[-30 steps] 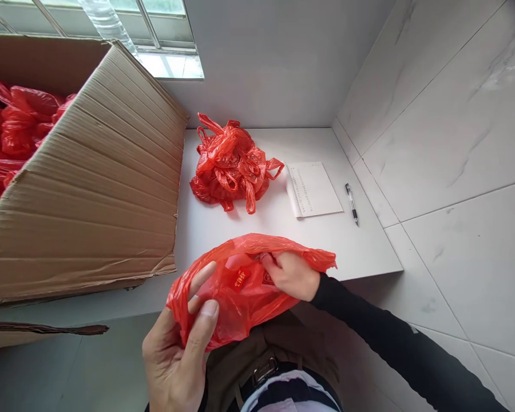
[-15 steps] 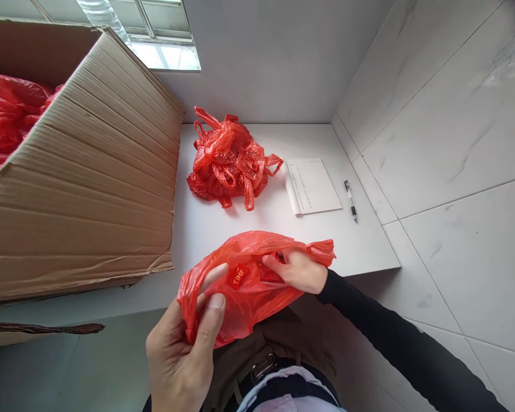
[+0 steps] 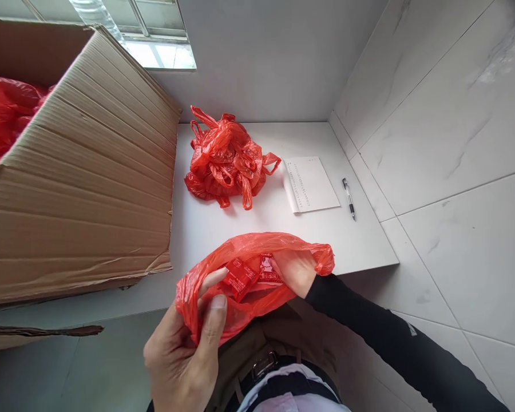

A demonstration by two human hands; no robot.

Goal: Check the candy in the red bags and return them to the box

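A thin red plastic bag (image 3: 249,243) is held with its mouth spread toward me, above my lap. The fingers of my left hand (image 3: 184,349) are inside its left rim and the thumb is outside, gripping the plastic. My right hand (image 3: 298,272) reaches inside at the right, beside a red packet (image 3: 268,270) with white printing. Its fingertips are mostly hidden, so whether it grips the packet cannot be seen. Another red printed packet (image 3: 242,277) lies in the middle of the bag. A bunched bag handle (image 3: 325,260) hangs over my right wrist.
A large cardboard box (image 3: 90,171) with several red bags (image 3: 8,109) inside stands at the left. On the white table (image 3: 321,240) lie a heap of red plastic bags (image 3: 232,163), a notepad (image 3: 313,183) with writing and a pen (image 3: 349,198). A tiled wall (image 3: 455,143) borders the right.
My right hand has gone deeper into the bag. The packets inside have shifted, and their printed faces show more clearly. My left hand keeps its hold on the rim.
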